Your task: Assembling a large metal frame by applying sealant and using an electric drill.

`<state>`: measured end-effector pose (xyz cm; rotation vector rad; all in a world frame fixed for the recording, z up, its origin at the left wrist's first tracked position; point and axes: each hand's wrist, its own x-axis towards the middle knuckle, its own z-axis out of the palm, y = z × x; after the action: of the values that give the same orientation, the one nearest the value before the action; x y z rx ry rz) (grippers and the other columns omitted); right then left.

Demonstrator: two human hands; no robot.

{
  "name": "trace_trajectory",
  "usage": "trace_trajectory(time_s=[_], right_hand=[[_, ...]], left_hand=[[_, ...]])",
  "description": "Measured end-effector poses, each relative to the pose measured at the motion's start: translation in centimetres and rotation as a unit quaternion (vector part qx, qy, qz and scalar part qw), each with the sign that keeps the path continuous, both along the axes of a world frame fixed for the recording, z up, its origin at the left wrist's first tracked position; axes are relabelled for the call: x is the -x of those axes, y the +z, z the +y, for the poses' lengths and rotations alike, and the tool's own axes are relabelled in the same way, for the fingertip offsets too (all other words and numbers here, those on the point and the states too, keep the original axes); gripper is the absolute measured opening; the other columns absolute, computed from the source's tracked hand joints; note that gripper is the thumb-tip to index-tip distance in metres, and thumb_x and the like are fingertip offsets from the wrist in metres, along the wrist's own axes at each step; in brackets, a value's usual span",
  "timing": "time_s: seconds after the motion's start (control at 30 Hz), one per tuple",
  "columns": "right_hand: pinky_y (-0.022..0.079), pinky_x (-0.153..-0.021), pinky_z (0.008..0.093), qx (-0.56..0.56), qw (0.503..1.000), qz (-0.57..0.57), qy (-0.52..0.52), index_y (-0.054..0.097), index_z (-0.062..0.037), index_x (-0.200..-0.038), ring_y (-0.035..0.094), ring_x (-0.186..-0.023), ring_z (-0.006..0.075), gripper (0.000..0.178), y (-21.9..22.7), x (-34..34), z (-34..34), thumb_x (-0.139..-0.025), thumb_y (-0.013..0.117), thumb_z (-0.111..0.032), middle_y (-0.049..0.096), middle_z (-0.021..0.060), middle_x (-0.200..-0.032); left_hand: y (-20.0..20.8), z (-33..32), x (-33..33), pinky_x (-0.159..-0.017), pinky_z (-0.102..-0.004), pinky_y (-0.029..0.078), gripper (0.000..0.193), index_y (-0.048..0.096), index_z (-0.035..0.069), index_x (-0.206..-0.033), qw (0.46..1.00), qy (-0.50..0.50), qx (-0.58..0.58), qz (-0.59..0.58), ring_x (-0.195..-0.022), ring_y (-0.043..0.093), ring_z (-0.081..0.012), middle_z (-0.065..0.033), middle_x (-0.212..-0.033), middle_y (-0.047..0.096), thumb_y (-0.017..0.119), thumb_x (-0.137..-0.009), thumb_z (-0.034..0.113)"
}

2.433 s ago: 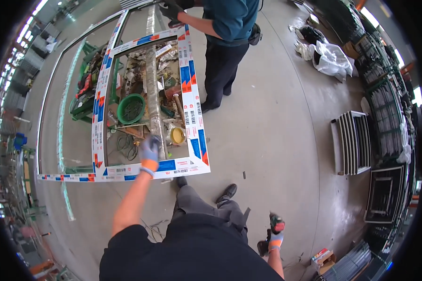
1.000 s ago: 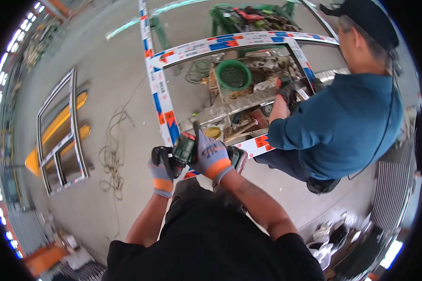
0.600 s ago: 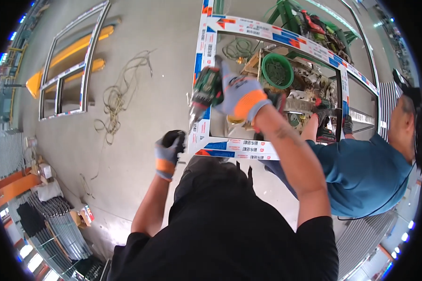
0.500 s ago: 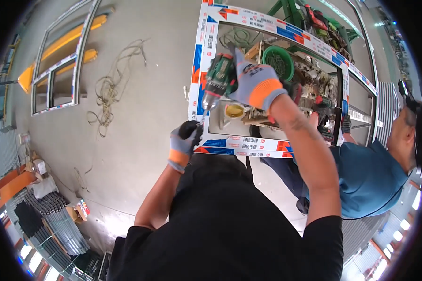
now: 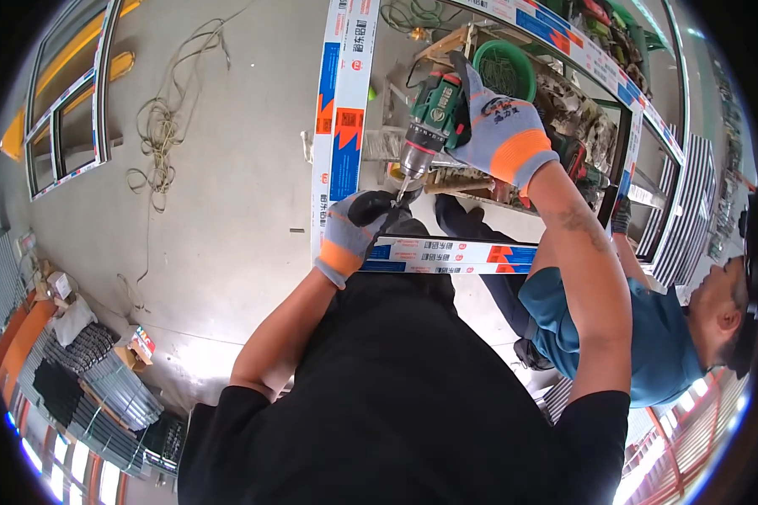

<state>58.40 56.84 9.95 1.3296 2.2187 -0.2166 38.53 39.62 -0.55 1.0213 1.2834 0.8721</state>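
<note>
A green and black cordless drill [image 5: 432,114] is in my right hand [image 5: 501,135], which wears a grey and orange work glove. Its bit [image 5: 405,187] points down to the black fingertips of my left glove. My left hand [image 5: 354,225] is closed near the bit's tip, its fingers pinched; whatever they hold is too small to make out. Both hands are over the near left corner of a window frame [image 5: 343,143] wrapped in white, blue and orange film. The drill hangs over the frame's opening.
Through the opening show a green bucket [image 5: 531,80] and tools on a cart below. At right, a co-worker in a teal shirt [image 5: 648,337] has a gloved hand [image 5: 621,215] by the frame. A tangled cord [image 5: 156,126] lies on the floor; another frame [image 5: 99,101] is at far left.
The drill and both my hands have moved right, from the frame's left bar to over its opening. The view has shifted, and the co-worker's head is tilted further back.
</note>
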Motion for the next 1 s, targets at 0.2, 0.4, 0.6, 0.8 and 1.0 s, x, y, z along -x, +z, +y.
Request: trace_trajectory(time_s=[0.2,0.4,0.6,0.8,1.0], right_hand=[[0.053,-0.072,0.0381,0.007,1.0,0.017,0.022,0.021,0.0087,-0.146,0.068,-0.086,0.0286,0.093,-1.5,-1.3,1.2,-0.079,0.06,-0.044,0.067,0.018,-0.103],[0.053,-0.073,0.0381,0.047,0.999,0.014,0.019,0.022,0.0094,-0.145,0.068,-0.087,0.0297,0.092,-2.0,-1.5,1.9,-0.081,0.059,-0.044,0.068,0.0184,-0.1],[0.054,-0.073,0.0383,-0.011,0.999,0.026,0.027,0.023,0.009,-0.145,0.068,-0.088,0.0297,0.093,-3.2,-2.5,2.0,-0.081,0.059,-0.048,0.067,0.0184,-0.101],[0.052,-0.078,0.0367,0.011,0.999,0.014,0.039,0.027,0.0081,-0.144,0.066,-0.092,0.0298,0.096,-2.4,-1.3,2.0,-0.079,0.062,-0.054,0.065,0.0184,-0.107],[0.052,-0.072,0.0372,-0.019,0.992,0.06,0.11,0.029,0.0065,-0.143,0.067,-0.086,0.0291,0.09,-3.3,-1.2,2.1,-0.08,0.063,-0.047,0.066,0.0172,-0.101]], left_hand=[[1.2,1.4,-1.6,-0.074,-0.0297,0.052,0.015,0.068,0.0,-0.096,0.995,-0.036,0.071,0.055,-0.082,0.067,-0.0232,-0.0118,-0.091,0.071,0.068,-0.082,0.006],[-0.9,1.2,-2.6,-0.071,-0.0302,0.052,0.013,0.069,0.001,-0.094,0.995,0.012,0.1,0.014,-0.078,0.067,-0.0234,-0.0119,-0.086,0.071,0.069,-0.081,0.004],[-1.3,1.9,-1.6,-0.075,-0.0274,0.054,0.019,0.068,-0.003,-0.099,0.995,-0.044,0.031,0.087,-0.081,0.069,-0.0168,-0.0121,-0.09,0.072,0.066,-0.081,-0.003],[-1.9,1.3,-2.0,-0.071,-0.0299,0.053,0.016,0.069,0.0,-0.097,0.995,-0.038,0.041,0.085,-0.078,0.068,-0.0219,-0.012,-0.086,0.07,0.066,-0.082,0.0],[-4.6,0.9,-3.9,-0.07,-0.0292,0.051,0.014,0.069,0.002,-0.097,0.994,-0.074,0.071,0.046,-0.079,0.067,-0.0193,-0.0088,-0.085,0.07,0.066,-0.083,0.003]])
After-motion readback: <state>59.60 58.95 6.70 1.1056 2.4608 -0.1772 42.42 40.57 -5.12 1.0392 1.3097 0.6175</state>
